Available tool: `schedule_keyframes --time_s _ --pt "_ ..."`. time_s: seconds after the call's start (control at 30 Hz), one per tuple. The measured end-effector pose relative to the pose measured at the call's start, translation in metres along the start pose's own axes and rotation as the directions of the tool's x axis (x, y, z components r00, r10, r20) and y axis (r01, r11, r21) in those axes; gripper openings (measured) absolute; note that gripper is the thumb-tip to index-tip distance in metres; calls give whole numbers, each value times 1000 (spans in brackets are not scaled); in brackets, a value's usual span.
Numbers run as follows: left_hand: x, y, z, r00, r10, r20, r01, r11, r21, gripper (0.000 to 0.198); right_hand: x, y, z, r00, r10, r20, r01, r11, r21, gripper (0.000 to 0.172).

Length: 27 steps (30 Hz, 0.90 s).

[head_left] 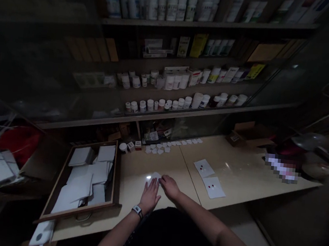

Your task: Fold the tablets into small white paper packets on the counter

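Note:
A small piece of white paper [155,175], seemingly folded, lies on the cream tabletop in front of me. My left hand [150,196] lies over its near left part, fingers stretched out and pressing it flat. At the paper's right edge, my right hand [170,187] has its fingers drawn together, gripping the corner; the fingertips are partly hidden. To the right lie two white paper squares, a far one [203,168] and a near one [214,187], each with a few small red and white pills on it.
An open wooden drawer [116,190] with stacks of white paper [80,180] stands at the left. Several folded white packets [158,149] line the table's back. Behind rise shelves of medicine bottles [172,6]. An open cardboard box [244,134] sits at the back right.

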<state>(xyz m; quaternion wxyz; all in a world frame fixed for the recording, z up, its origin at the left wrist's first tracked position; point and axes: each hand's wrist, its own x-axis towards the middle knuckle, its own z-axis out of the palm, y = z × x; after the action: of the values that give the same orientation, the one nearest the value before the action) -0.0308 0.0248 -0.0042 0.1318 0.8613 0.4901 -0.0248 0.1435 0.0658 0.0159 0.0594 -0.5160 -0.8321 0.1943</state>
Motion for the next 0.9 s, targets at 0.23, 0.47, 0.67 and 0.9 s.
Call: schedule_keyframes --time_s 0.23,0.47,0.67,0.9 --pt "4 -12 -20 998 60 -11 -61 997 -54 54 -14 10 -5 979 -202 -31 202 979 2 41" --pt "11 -18 -40 995 90 -31 -90 996 16 53 -11 9 -19 952 -305 31 302 951 68 42" --pt "4 -10 -30 965 250 -75 -248 968 30 36 -5 8 -21 957 -289 8 288 957 37 30" --pt "17 -10 -28 919 393 -44 -387 917 96 18 -1 5 -25 963 -267 28 266 964 17 24"
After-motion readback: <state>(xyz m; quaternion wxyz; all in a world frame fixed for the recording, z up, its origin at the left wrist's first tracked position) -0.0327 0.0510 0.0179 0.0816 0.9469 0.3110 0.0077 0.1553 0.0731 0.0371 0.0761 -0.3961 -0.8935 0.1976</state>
